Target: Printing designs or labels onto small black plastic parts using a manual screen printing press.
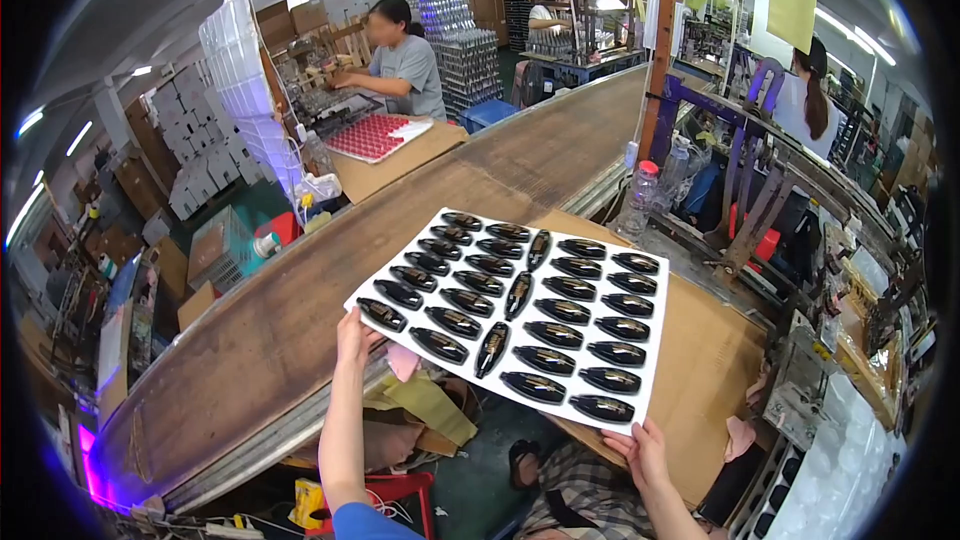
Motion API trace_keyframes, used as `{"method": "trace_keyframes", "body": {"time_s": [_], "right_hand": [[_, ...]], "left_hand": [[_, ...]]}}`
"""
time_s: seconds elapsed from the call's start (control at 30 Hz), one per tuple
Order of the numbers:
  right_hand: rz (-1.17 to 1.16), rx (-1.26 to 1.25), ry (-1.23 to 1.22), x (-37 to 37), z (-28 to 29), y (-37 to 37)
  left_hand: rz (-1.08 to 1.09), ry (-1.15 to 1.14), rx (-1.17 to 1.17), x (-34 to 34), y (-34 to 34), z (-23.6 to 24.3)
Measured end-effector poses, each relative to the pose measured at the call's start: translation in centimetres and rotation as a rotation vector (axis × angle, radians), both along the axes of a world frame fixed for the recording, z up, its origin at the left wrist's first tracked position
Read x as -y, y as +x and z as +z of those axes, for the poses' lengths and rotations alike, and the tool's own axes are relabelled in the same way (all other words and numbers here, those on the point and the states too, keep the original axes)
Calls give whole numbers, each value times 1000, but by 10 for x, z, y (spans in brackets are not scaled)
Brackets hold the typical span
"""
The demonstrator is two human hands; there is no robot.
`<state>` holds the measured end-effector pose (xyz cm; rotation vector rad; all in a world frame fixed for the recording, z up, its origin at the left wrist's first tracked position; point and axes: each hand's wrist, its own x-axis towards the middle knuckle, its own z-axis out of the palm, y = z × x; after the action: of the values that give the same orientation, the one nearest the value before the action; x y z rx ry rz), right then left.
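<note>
The workshop is crossed by one long brown belt (300, 290). Three other people are counted: one person in a grey shirt (410, 70), one worker in a yellow cap (539, 12), one figure with a ponytail (815, 100). Beside the belt, at right, one cardboard sheet (705, 370) is laid flat.

One white tray (415, 318) is held, slightly tilted, over the belt's near edge and part of the cardboard sheet; whether its far side is supported cannot be told.

Progress, as judged: filling appears complete, since no gap is noted in the rows. Setting down is not yet done, as both near corners are gripped.

The near left corner is pinched by the left hand (353, 338), fingers closed around the rim. The near right corner is likewise held by the right hand (645, 452), thumb near the top edge, fingers tucked below; little opening is left in either grip.

Count, black pieces (561, 310): 31. Four columns of seven are recorded, plus three pieces set crosswise between the middle columns. Gold marks are seen on several; they are too small to be resolved.
</note>
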<state>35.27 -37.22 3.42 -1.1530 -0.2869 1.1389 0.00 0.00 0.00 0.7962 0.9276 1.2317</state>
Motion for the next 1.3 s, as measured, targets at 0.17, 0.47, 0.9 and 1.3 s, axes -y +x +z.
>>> {"method": "trace_keyframes", "body": {"time_s": [0.17, 0.47, 0.9, 1.3], "right_hand": [[177, -42, 60, -68, -2, -11], [538, 4, 41, -200, -11, -46], [672, 70, -79, -340, -23, -108], [422, -45, -43, -359, -32, -77]], "left_hand": [[157, -32, -45, 2, -73, -2], [435, -74, 73, 35, -215, -25], [657, -141, 383, 72, -269, -38], [597, -235, 424, 47, -169, -56]]}}
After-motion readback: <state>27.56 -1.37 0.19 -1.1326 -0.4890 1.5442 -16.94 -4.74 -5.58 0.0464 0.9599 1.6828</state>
